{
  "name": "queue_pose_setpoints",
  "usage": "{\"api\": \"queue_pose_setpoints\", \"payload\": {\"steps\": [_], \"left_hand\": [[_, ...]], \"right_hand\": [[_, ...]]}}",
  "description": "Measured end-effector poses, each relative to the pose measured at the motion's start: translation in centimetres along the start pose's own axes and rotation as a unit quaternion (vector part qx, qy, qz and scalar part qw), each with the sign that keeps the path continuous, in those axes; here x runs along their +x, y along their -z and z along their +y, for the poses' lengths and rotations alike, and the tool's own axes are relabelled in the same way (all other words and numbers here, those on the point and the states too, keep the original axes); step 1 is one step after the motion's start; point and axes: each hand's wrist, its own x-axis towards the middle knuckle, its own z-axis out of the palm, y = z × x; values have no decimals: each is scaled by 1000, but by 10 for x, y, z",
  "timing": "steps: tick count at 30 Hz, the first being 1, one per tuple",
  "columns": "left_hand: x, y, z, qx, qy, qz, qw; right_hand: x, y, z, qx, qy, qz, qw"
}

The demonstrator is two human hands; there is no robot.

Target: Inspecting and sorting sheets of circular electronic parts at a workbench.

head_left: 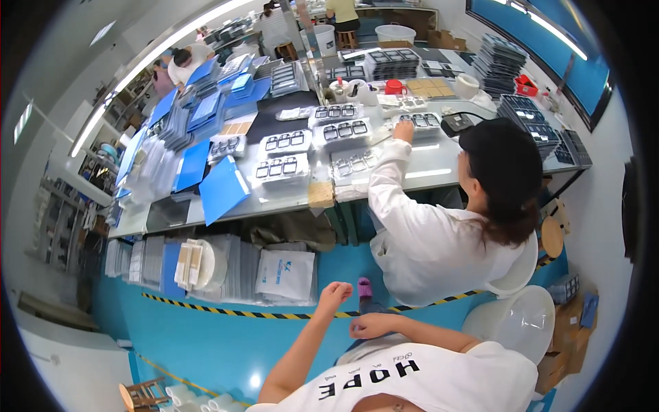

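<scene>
a: far left, what's by the wall?

b: grey metal shelving (65, 226), dim and cluttered. below it the glossy teal floor (206, 343) with a yellow-and-black striped tape line (226, 312) across it.

a: and on the floor itself?

b: stacks of clear plastic trays (137, 261) and a white printed plastic bag (286, 275), all tucked under the long grey workbench (288, 202). on the bench lie flat blue folders (221, 189) to the left, then white blister trays holding dark rectangular parts (283, 168) toward the middle.

a: the wearer's hands?

b: both raised in front of the chest, near each other but apart. the left hand (334, 295) is curled into a loose fist; whether anything sits inside it i cannot tell. the right hand (371, 325) has its fingers bent inward, and a grip can't be made out there either. a small purple object (364, 287) shows just beyond the two hands, above the right one; whether it touches either is unclear.

a: further right?

b: a seated co-worker in a white coat (432, 240), reaching a hand to a tray on the bench. then a round white plastic stool (518, 323), and brown cardboard boxes (566, 343) against the right wall.
</scene>
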Motion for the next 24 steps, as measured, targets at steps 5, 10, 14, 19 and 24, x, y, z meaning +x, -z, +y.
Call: {"api": "queue_pose_setpoints", "payload": {"steps": [5,10,14,19,24], "left_hand": [[59,28,16,83,23,-10,996],[112,43,102,8,38,10,999],[165,69,204,59,-5,-8,998],[278,79,361,185,-223,-74,954],[423,80,530,201,-393,-117,890]], "right_hand": [[85,79,-6,-27,115,24,993],[116,193,-36,10,127,13,992],[147,261,-52,108,96,41,989],[195,357,-47,197,32,168,965],[248,448,-59,224,12,262,939]]}}
